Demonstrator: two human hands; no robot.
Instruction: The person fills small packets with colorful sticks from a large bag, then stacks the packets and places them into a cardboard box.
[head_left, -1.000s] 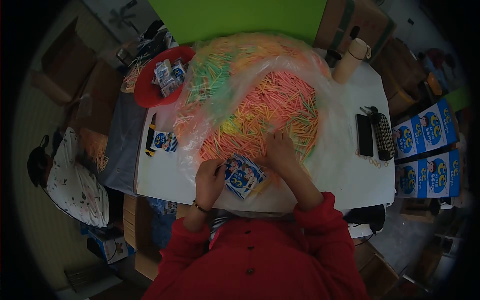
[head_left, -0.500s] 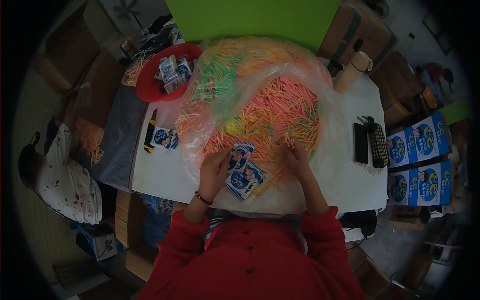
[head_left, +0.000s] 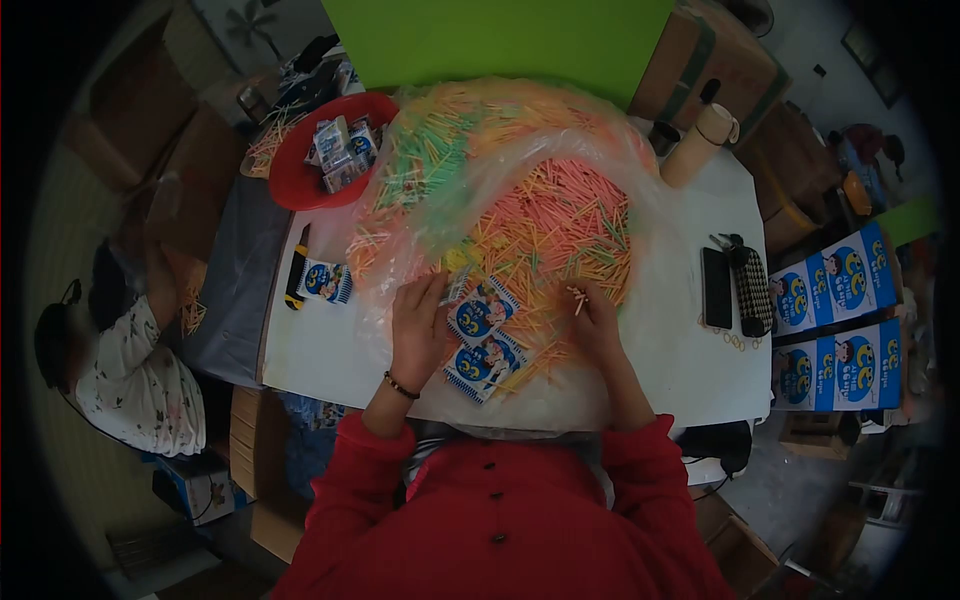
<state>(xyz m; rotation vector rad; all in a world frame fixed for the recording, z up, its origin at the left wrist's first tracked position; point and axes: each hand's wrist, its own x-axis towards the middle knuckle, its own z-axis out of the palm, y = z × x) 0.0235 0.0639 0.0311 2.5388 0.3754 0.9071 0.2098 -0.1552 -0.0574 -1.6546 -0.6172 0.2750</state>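
A large clear plastic bag lies spread on the table, heaped with thin coloured sticks in pink, orange, yellow and green. My left hand is at the left of two blue-and-white packets; its fingertips are near the upper packet, and whether they grip anything is unclear. The lower packet lies partly beneath the upper one. At the heap's lower right, my right hand is closed on a few short sticks, whose ends show at the fingertips.
A red bowl of packets stands at the back left, above a yellow-black cutter and a packet. A tan bottle, phone and checkered pouch are at right. Another person sits at left.
My left hand has moved slightly left and up, and its fingers are straighter. The upper packet has shifted down. My right hand has turned, showing stick ends more clearly. The other person's arm has risen.
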